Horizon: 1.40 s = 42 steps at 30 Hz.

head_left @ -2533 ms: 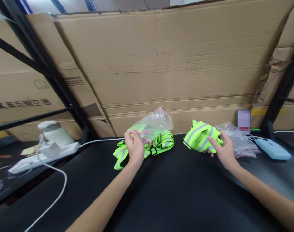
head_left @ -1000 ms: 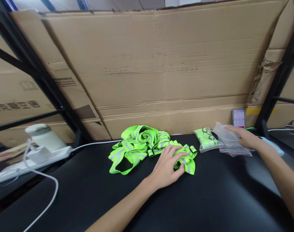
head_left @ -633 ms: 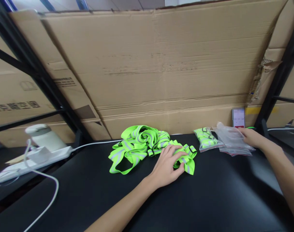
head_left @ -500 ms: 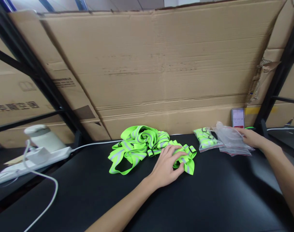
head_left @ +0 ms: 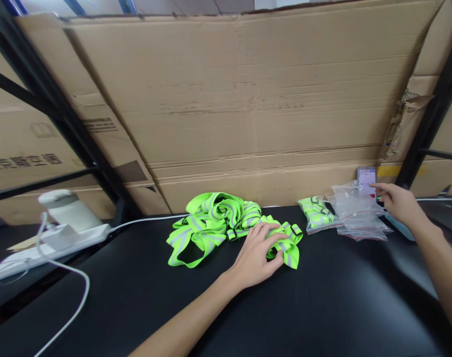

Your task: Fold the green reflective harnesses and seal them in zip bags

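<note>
My left hand (head_left: 257,253) rests over a folded neon-green reflective strap (head_left: 290,248), fingers curved across it and thumb at its near side. A looser heap of the same green-and-grey strapping (head_left: 203,225), with black buckles, lies to its left. My right hand (head_left: 400,203) hovers at the far right, index finger stretched out and the other fingers curled, with no object visible in it. Its fingertip is in front of or touching the phone (head_left: 367,179); I cannot tell which. Below and left of that finger lie several clear zip bags (head_left: 360,218), beside a bag packed with green strap (head_left: 317,213).
Cardboard (head_left: 248,99) walls off the back of the black table (head_left: 304,312). At left stand a white bottle (head_left: 68,210) and a power strip (head_left: 43,253) with a trailing white cable (head_left: 85,292). A pale blue object (head_left: 400,227) lies under my right hand.
My right hand has lifted off the zip bags and moved right and slightly up, its index finger now extended by the phone. The pale blue object has come into view. My left hand stays put.
</note>
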Available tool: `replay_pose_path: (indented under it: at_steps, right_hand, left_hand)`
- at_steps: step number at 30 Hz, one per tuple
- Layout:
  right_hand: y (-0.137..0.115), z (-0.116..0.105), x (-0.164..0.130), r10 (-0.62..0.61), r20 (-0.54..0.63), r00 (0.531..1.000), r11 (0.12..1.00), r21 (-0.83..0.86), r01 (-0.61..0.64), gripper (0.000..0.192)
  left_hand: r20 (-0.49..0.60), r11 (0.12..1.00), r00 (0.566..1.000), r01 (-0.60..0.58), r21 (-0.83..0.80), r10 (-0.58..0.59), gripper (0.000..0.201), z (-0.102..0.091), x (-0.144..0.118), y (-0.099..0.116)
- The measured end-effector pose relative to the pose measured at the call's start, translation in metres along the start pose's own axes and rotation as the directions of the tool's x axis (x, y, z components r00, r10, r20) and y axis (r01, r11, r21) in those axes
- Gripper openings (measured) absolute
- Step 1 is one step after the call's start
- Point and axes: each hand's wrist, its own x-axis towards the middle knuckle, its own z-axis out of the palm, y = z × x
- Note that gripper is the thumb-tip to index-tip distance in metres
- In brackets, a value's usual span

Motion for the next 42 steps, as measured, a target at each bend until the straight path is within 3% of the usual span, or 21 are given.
replay_pose_path:
  at_steps: [4,6,8,10,14,16,19,21,24,27,30,33,36,39,42]
  right_hand:
    - [-0.014,-0.017,-0.002,0.069,-0.2,0.977,0.998,-0.001,-0.07,0.042]
    - [-0.024,-0.017,-0.001,0.073,-0.239,0.968,0.997,0.015,-0.071,0.037]
    - [-0.037,-0.009,-0.001,0.025,-0.192,0.981,0.999,0.036,-0.018,0.032]
    - [-0.051,0.004,-0.001,-0.068,-0.074,0.995,0.997,0.036,0.071,0.034]
    - [-0.074,0.029,-0.007,-0.173,0.168,0.97,0.982,-0.05,0.184,0.034]
    - [-0.084,0.032,-0.009,-0.195,0.195,0.961,0.977,-0.053,0.208,0.03]
    - [-0.103,0.028,-0.011,-0.263,0.113,0.958,0.963,-0.031,0.268,0.031]
    - [-0.12,0.028,-0.015,-0.35,0.073,0.934,0.936,0.001,0.351,0.031]
    - [-0.147,0.038,-0.028,-0.481,0.192,0.855,0.874,0.037,0.484,0.042]
    - [-0.164,0.054,-0.042,-0.487,0.34,0.804,0.856,0.003,0.517,0.067]
    - [-0.166,0.063,-0.046,-0.491,0.39,0.779,0.842,-0.019,0.54,0.072]
    - [-0.162,0.064,-0.043,-0.503,0.369,0.782,0.84,-0.002,0.542,0.063]
    - [-0.161,0.062,-0.041,-0.492,0.318,0.81,0.858,0.019,0.513,0.048]
    - [-0.164,0.061,-0.042,-0.462,0.214,0.861,0.886,0.069,0.458,0.039]
    - [-0.172,0.058,-0.044,-0.427,0.049,0.903,0.884,0.231,0.405,0.035]
  left_hand:
    - [0.001,1.0,1.0,0.005,-0.001,-0.005,0.03,0.0,-0.001,0.001]
    - [0.007,1.0,1.0,0.01,-0.003,-0.01,0.028,-0.001,-0.001,0.001]
    - [0.022,1.0,1.0,0.02,-0.011,-0.02,0.026,-0.001,-0.001,0.002]
    - [0.035,0.999,0.999,0.033,-0.016,-0.033,0.03,-0.001,0.0,0.002]
    - [0.02,0.999,0.999,0.046,-0.015,-0.046,0.031,0.001,0.001,0.003]
    - [0.011,0.999,0.999,0.041,-0.025,-0.041,0.031,0.002,0.0,0.003]
    - [0.017,0.999,0.999,0.038,-0.039,-0.038,0.034,0.001,0.0,0.003]
    - [0.027,0.998,0.998,0.049,-0.044,-0.048,0.034,0.0,0.0,0.004]
    - [0.039,0.997,0.998,0.059,-0.059,-0.056,0.029,-0.002,0.0,0.004]
    - [0.061,0.994,0.998,0.005,-0.112,0.002,0.028,-0.006,0.001,0.003]
    - [0.117,0.973,0.984,-0.108,-0.204,0.134,0.031,-0.01,0.001,0.005]
    - [0.147,0.941,0.955,-0.212,-0.262,0.256,0.034,-0.009,0.001,0.01]
    - [0.146,0.93,0.933,-0.293,-0.221,0.329,0.033,-0.003,0.001,0.011]
    - [0.11,0.947,0.942,-0.312,-0.072,0.318,0.03,0.005,0.002,-0.001]
    - [0.02,0.96,0.97,-0.241,0.145,0.241,0.034,0.011,0.003,-0.02]
